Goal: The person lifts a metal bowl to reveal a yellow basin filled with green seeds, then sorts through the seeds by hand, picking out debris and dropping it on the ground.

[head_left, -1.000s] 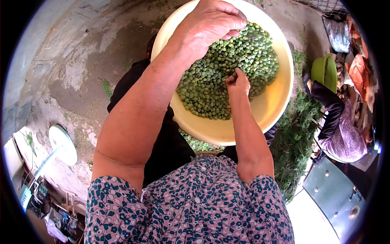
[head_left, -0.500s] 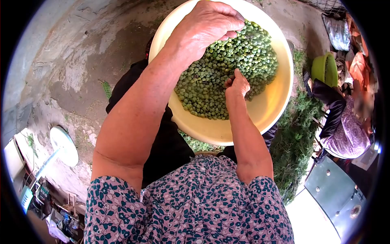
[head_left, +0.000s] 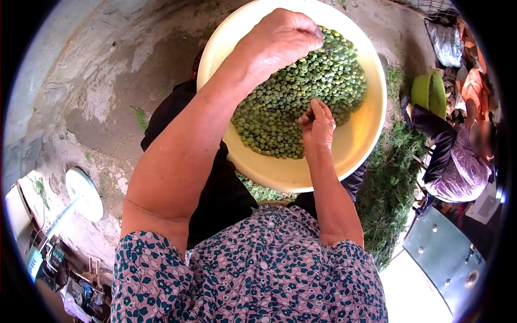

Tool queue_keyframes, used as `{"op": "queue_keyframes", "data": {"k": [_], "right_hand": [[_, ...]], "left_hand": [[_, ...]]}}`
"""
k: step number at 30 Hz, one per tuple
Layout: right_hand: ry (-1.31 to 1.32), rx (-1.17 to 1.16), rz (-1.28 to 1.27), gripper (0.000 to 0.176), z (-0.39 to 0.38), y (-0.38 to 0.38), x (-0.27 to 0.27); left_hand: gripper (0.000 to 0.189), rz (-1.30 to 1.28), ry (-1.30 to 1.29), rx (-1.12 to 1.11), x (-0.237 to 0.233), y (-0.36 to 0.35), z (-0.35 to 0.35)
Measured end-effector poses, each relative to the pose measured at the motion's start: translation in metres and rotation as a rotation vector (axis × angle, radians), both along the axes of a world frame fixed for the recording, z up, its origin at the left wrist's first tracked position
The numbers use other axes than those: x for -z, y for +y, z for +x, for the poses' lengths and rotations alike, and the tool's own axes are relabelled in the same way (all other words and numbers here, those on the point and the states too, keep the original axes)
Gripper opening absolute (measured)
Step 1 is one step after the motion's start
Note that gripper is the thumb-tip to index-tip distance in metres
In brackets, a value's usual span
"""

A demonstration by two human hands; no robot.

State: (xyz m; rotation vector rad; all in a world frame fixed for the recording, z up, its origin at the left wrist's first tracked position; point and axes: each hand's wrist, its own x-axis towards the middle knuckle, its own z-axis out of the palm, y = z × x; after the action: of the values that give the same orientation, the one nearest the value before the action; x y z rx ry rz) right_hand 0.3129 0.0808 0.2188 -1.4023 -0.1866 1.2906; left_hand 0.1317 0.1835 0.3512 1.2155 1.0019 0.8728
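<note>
A large pale yellow basin (head_left: 280,175) rests over my lap, holding a heap of small round green pods or berries (head_left: 274,118). Over the upper part of the basin is my left hand (head_left: 283,37), its fingers bent together and pointing right; whatever they pinch is too small to make out. My right hand (head_left: 319,125) is above the lower right of the heap, thumb and fingertips pinched together. Anything between those fingertips cannot be made out.
Green plants (head_left: 390,188) lie right of the basin. Farther right, another person (head_left: 458,161) in purple patterned clothing sits near a lime green basin (head_left: 430,94). A standing fan (head_left: 84,195) is at the left, and a metal panel (head_left: 444,258) at the lower right.
My left hand has dipped slightly, its fingers drawn closer together. My right hand has moved slightly down and right. The other person's arm has shifted a little.
</note>
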Motion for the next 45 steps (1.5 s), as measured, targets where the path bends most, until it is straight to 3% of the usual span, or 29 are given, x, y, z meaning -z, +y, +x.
{"op": "queue_keyframes", "data": {"k": [2,4,8,10,12,14,16,18,20,21,22,23,24,25,30,34,37,39,42,43,44,45], "right_hand": [[-0.027,-0.011,0.022,0.011,0.001,-0.010,-0.025],[-0.280,-0.062,0.096,0.010,0.014,-0.019,-0.050],[-0.885,0.100,0.176,0.010,0.078,-0.036,-0.095],[-1.013,0.153,0.071,0.012,0.128,-0.053,-0.099],[-1.122,0.049,-0.145,0.014,0.188,-0.073,-0.081],[-1.210,-0.034,-0.214,0.019,0.200,-0.081,-0.075],[-1.807,-0.001,-0.022,0.023,0.181,-0.072,-0.078],[-1.619,-0.067,0.001,0.023,0.138,-0.056,-0.085],[-1.518,-0.282,0.084,0.020,0.101,-0.042,-0.072],[-1.319,-0.369,0.085,0.019,0.078,-0.036,-0.063],[-1.372,-0.523,0.124,0.018,0.057,-0.028,-0.054],[-1.401,-0.619,0.318,0.018,0.043,-0.021,-0.037],[-1.308,-0.666,0.394,0.025,0.035,-0.017,-0.008],[-1.453,-0.675,0.503,0.025,0.023,-0.011,0.014],[-1.783,-1.071,0.289,0.048,-0.023,0.011,0.030],[-1.730,-1.124,0.138,0.063,-0.017,-0.009,0.034],[-1.659,-1.158,0.110,0.062,-0.004,-0.025,0.033],[-1.558,-1.454,-0.099,0.048,-0.002,-0.035,0.020],[-1.409,-1.433,-0.175,0.035,0.000,-0.038,0.008],[-1.485,-1.219,0.091,0.025,0.003,-0.037,0.013],[-1.484,-1.222,0.095,0.025,0.005,-0.030,0.015],[-1.413,-1.044,0.151,0.022,0.003,-0.017,0.013]], "left_hand": [[0.019,0.277,0.203,0.091,0.012,0.001,0.002],[0.018,0.295,0.285,0.114,0.008,-0.002,0.001],[0.018,0.331,0.309,0.095,0.006,0.000,-0.002],[0.018,0.314,0.301,0.075,0.004,0.000,-0.003],[0.018,0.290,0.277,0.062,0.001,-0.001,-0.004],[0.018,0.263,0.256,0.045,-0.002,-0.002,-0.004],[0.018,0.232,0.234,0.015,-0.004,-0.001,-0.003],[0.015,0.247,0.205,0.009,-0.009,0.000,-0.006],[0.015,0.268,0.176,-0.002,-0.012,0.002,-0.008],[0.015,0.174,0.124,-0.024,-0.011,0.003,-0.007],[0.015,0.079,0.071,-0.046,-0.011,0.004,-0.007],[0.016,0.104,0.066,-0.039,-0.010,0.005,-0.008],[0.016,0.102,0.068,-0.040,-0.009,0.005,-0.008],[0.016,0.101,0.054,-0.046,-0.010,0.005,-0.008],[0.015,0.126,0.026,-0.015,-0.016,0.001,-0.010],[0.016,0.182,0.023,-0.029,-0.005,0.004,-0.010],[0.011,0.350,0.006,0.009,-0.005,0.005,-0.011],[0.011,0.322,0.013,0.004,-0.004,0.005,-0.012],[0.011,0.298,-0.062,0.002,0.002,0.005,-0.014],[0.012,0.304,-0.148,0.010,0.004,0.005,-0.015],[0.012,0.304,-0.145,0.006,0.005,0.005,-0.015],[0.012,0.250,-0.174,-0.019,0.003,0.004,-0.016]]}}
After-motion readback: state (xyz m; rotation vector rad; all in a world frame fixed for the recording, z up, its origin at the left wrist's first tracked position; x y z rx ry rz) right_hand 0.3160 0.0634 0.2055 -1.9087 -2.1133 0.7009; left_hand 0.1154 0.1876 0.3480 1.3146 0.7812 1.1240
